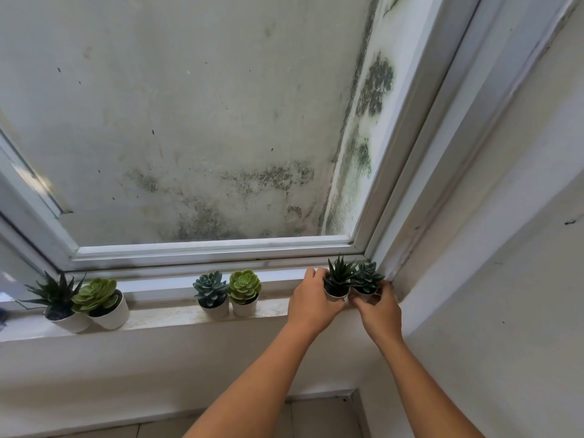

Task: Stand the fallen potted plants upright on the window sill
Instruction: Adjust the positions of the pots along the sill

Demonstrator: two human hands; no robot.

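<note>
Several small succulents in white pots stand upright in pairs along the window sill [164, 316]. At the far right, my left hand [311, 303] wraps a pot with a dark spiky plant [338, 276]. Beside it, my right hand [379, 311] grips a pot with a blue-green rosette plant [366, 276] next to the corner. In the middle stand a blue rosette plant [211, 290] and a light green rosette plant [244, 287]. On the left, a dark spiky plant [58, 298] and a light green rosette plant [98, 297] sit in pots that touch.
The white window frame [208, 248] runs just behind the pots, with stained glass above. A white side wall [493, 279] closes the sill at the right corner. Tiled floor [316, 418] lies below the sill wall.
</note>
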